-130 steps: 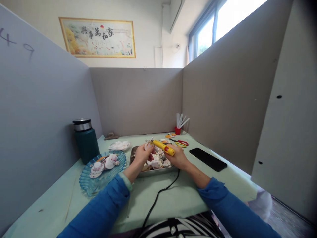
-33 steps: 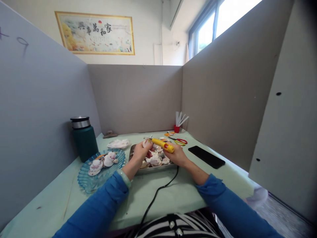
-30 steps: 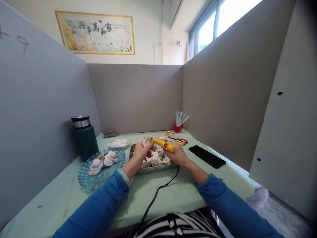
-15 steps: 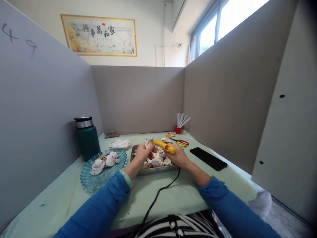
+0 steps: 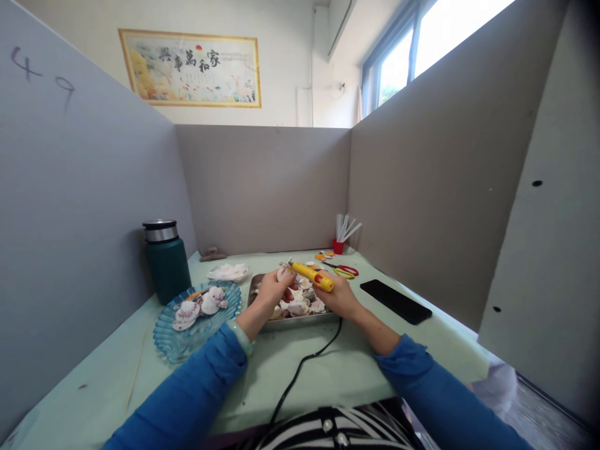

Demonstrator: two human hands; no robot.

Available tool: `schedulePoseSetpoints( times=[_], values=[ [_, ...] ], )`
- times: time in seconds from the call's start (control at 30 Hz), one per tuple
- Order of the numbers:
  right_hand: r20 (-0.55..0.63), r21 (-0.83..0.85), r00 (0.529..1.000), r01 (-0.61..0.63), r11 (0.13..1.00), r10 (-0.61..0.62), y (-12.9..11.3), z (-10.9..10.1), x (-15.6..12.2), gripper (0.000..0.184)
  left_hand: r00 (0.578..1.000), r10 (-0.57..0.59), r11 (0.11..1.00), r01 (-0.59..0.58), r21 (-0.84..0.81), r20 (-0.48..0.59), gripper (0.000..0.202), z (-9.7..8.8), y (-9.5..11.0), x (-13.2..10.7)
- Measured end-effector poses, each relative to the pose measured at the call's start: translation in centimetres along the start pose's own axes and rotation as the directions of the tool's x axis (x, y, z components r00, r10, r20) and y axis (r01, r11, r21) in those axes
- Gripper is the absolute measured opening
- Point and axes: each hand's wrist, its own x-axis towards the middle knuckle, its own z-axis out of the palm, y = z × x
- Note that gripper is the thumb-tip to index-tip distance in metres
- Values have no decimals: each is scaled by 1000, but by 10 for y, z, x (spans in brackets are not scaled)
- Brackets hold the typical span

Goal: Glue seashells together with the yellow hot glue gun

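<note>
Above a metal tray [image 5: 281,324] heaped with seashells [image 5: 299,306], my left hand [image 5: 270,294] pinches a pale shell [image 5: 282,274]. Wrapped around a yellow corded hot glue gun [image 5: 309,275] is my right hand [image 5: 341,296]. The gun's nozzle points left, close to the held shell; whether it touches cannot be made out. A black cord runs from below my right hand toward the table's front edge. To the left, a blue ribbed plate [image 5: 171,344] bears white shell figures [image 5: 213,300].
A dark green bottle [image 5: 167,265] stands behind the plate, near a crumpled white tissue [image 5: 229,272]. Right of the tray are scissors [image 5: 344,270], a black phone [image 5: 396,301] and a red cup [image 5: 338,247] of white sticks. Grey partitions [image 5: 267,187] enclose the table.
The view has shifted slightly. Both hands keep their grips over the tray, and the glue gun's tip remains near the shell.
</note>
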Motion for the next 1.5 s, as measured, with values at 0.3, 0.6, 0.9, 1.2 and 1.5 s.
schedulePoseSetpoints(
  times=[0.3,0.6,0.9,1.2,1.5],
  values=[
    [2,-12,1000,13,1000,-13,1,0,0,6,1000,10,1000,-10,16,-1,32,0,-2,2],
    [6,-12,1000,20,1000,-20,-1,-1,0,6,1000,28,999,-28,30,-11,30,0,-7,4],
    [-1,-4,1000,16,1000,-16,-4,-2,0,5,1000,6,1000,-6,10,-25,30,0,-4,3],
    [24,103,993,-117,988,115,3,1,2,14,998,55,995,-53,84,-27,32,-2,-6,5],
    [134,219,957,-283,934,258,12,3,4,16,999,35,990,-33,140,-14,28,-3,-11,9]
  ],
)
